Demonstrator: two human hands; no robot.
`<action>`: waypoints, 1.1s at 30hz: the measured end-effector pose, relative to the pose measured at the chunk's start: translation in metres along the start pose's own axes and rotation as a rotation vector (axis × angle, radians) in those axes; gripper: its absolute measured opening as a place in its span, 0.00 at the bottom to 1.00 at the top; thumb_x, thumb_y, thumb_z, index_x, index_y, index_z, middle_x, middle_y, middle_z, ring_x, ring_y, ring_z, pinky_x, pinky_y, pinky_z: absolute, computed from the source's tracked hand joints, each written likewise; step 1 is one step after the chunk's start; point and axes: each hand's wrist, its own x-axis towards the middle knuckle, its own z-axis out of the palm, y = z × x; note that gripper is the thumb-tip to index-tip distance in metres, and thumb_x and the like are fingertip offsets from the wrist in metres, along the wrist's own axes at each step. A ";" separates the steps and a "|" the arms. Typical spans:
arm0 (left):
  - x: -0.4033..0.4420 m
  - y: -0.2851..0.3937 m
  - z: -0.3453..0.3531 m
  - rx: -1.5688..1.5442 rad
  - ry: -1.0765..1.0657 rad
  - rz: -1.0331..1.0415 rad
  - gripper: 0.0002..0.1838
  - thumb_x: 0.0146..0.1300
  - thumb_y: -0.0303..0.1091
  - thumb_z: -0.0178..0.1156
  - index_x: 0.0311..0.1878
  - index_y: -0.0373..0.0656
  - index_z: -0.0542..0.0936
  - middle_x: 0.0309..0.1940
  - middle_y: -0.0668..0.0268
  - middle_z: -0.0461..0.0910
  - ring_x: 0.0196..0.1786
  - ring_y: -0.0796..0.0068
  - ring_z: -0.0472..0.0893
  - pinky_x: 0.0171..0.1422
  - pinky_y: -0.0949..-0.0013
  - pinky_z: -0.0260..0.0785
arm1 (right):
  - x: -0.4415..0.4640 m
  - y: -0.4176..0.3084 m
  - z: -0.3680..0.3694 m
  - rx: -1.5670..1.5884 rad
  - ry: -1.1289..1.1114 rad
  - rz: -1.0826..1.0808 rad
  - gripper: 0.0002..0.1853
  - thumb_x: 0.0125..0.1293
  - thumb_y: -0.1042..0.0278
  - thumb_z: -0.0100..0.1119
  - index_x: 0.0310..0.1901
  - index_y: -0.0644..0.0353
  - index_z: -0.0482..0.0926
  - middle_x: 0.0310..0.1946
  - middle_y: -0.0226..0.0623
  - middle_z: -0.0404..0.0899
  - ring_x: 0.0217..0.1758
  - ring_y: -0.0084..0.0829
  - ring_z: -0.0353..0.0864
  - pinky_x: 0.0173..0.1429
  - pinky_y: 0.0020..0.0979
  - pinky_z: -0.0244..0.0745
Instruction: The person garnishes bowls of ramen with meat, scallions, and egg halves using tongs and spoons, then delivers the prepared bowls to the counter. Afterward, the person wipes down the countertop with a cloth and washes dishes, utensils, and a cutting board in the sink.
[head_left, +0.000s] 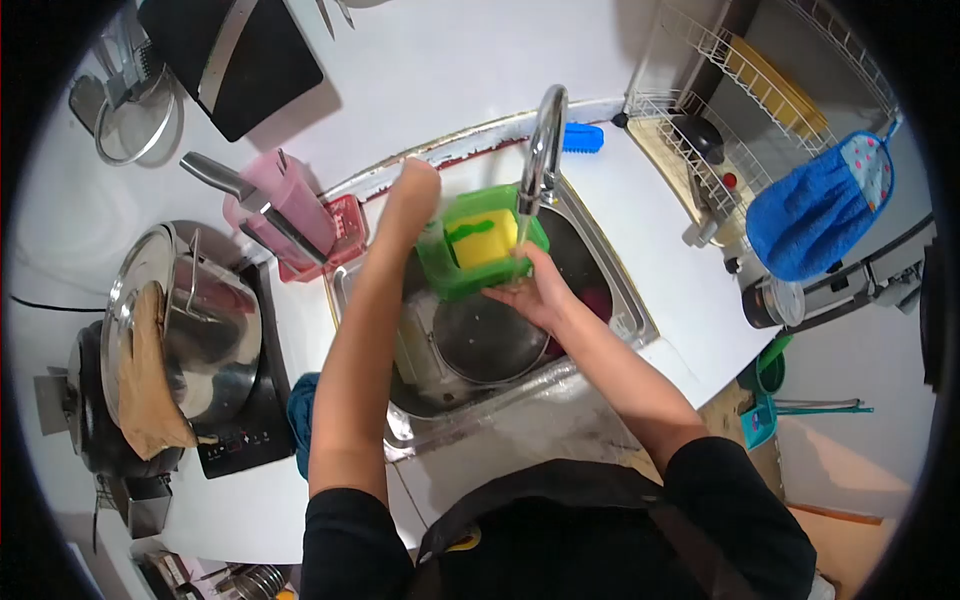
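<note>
A green plastic tub (462,285) is over the back of the steel sink (640,318), with a yellow sponge (487,248) inside. A darker green streak crosses the sponge; I cannot tell what it is. My right hand (540,292) grips the tub's near right corner, thumb by the rim and fingers underneath, below the chrome faucet (548,130). Water seems to run from the spout. Beside the tub's left end is my left hand (412,192), smeared by motion, its fingers hidden. Below the tub, a round dark pan (490,335) lies in the basin.
Left of the sink stand a pink knife holder (285,195) in a red tray (350,225) and a large steel pot (225,340) on a black cooktop (250,450). A blue brush (583,138) lies behind the faucet. A wire dish rack (690,110) and blue cloth (820,215) are at right.
</note>
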 end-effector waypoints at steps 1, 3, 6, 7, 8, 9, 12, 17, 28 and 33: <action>-0.012 -0.004 0.016 0.200 0.015 0.264 0.12 0.55 0.31 0.46 0.24 0.31 0.72 0.25 0.54 0.74 0.30 0.64 0.73 0.36 0.63 0.67 | -0.010 0.004 -0.009 0.014 0.052 0.020 0.30 0.53 0.58 0.54 0.57 0.63 0.63 0.55 0.52 0.66 0.57 0.47 0.69 0.64 0.47 0.65; -0.024 -0.005 0.056 -0.203 0.000 -0.253 0.09 0.55 0.30 0.47 0.32 0.32 0.71 0.29 0.50 0.76 0.33 0.58 0.76 0.39 0.62 0.68 | -0.022 0.012 -0.032 0.044 0.159 0.054 0.31 0.52 0.60 0.55 0.58 0.63 0.62 0.54 0.54 0.65 0.57 0.49 0.69 0.63 0.48 0.65; -0.061 0.060 0.046 -0.392 0.010 -0.549 0.12 0.53 0.31 0.48 0.41 0.38 0.69 0.34 0.43 0.77 0.40 0.48 0.77 0.47 0.56 0.69 | -0.031 0.021 -0.052 0.018 0.270 -0.015 0.32 0.50 0.62 0.55 0.58 0.63 0.61 0.53 0.54 0.66 0.56 0.49 0.70 0.61 0.49 0.68; -0.064 0.056 0.056 -0.339 0.049 -0.553 0.12 0.53 0.30 0.48 0.41 0.37 0.69 0.33 0.44 0.76 0.40 0.48 0.77 0.46 0.56 0.69 | -0.033 0.024 -0.056 0.015 0.269 -0.032 0.32 0.50 0.62 0.55 0.58 0.63 0.61 0.53 0.54 0.66 0.56 0.49 0.70 0.61 0.50 0.68; -0.068 0.044 0.071 -0.284 0.091 -0.558 0.13 0.52 0.30 0.49 0.41 0.37 0.69 0.33 0.44 0.76 0.39 0.48 0.77 0.45 0.55 0.69 | -0.035 0.027 -0.057 0.013 0.266 -0.049 0.32 0.50 0.62 0.55 0.58 0.64 0.61 0.53 0.54 0.66 0.55 0.50 0.71 0.61 0.51 0.68; -0.071 0.043 0.072 -0.227 0.132 -0.562 0.13 0.52 0.30 0.49 0.41 0.37 0.69 0.32 0.45 0.76 0.38 0.48 0.77 0.45 0.55 0.69 | -0.036 0.031 -0.059 0.012 0.262 -0.064 0.32 0.50 0.62 0.55 0.57 0.64 0.62 0.53 0.54 0.66 0.55 0.50 0.71 0.60 0.52 0.68; -0.079 0.031 0.060 -0.721 -0.203 -0.916 0.12 0.54 0.36 0.51 0.40 0.40 0.70 0.31 0.56 0.75 0.36 0.54 0.77 0.43 0.52 0.69 | -0.036 0.042 -0.059 0.010 0.287 -0.086 0.32 0.49 0.62 0.56 0.57 0.64 0.62 0.54 0.53 0.65 0.56 0.51 0.70 0.59 0.53 0.68; -0.114 0.027 0.031 -1.124 -0.453 -0.926 0.24 0.58 0.51 0.55 0.51 0.44 0.70 0.47 0.59 0.74 0.49 0.57 0.75 0.49 0.45 0.68 | -0.017 0.056 -0.078 0.013 0.188 -0.097 0.34 0.51 0.61 0.54 0.59 0.50 0.51 0.54 0.51 0.61 0.52 0.53 0.71 0.50 0.55 0.74; -0.141 0.034 0.033 -1.389 -0.559 -0.938 0.36 0.58 0.58 0.55 0.66 0.49 0.63 0.66 0.55 0.55 0.62 0.41 0.64 0.54 0.31 0.62 | -0.009 0.064 -0.091 0.000 0.309 -0.007 0.29 0.51 0.60 0.52 0.58 0.57 0.63 0.52 0.47 0.65 0.55 0.45 0.68 0.55 0.49 0.73; -0.141 0.044 0.031 -1.374 -0.509 -0.899 0.36 0.58 0.56 0.56 0.68 0.56 0.61 0.67 0.57 0.56 0.63 0.42 0.62 0.54 0.30 0.60 | -0.001 0.069 -0.100 -0.015 0.296 -0.017 0.32 0.50 0.65 0.53 0.59 0.47 0.55 0.53 0.45 0.60 0.56 0.49 0.66 0.50 0.55 0.73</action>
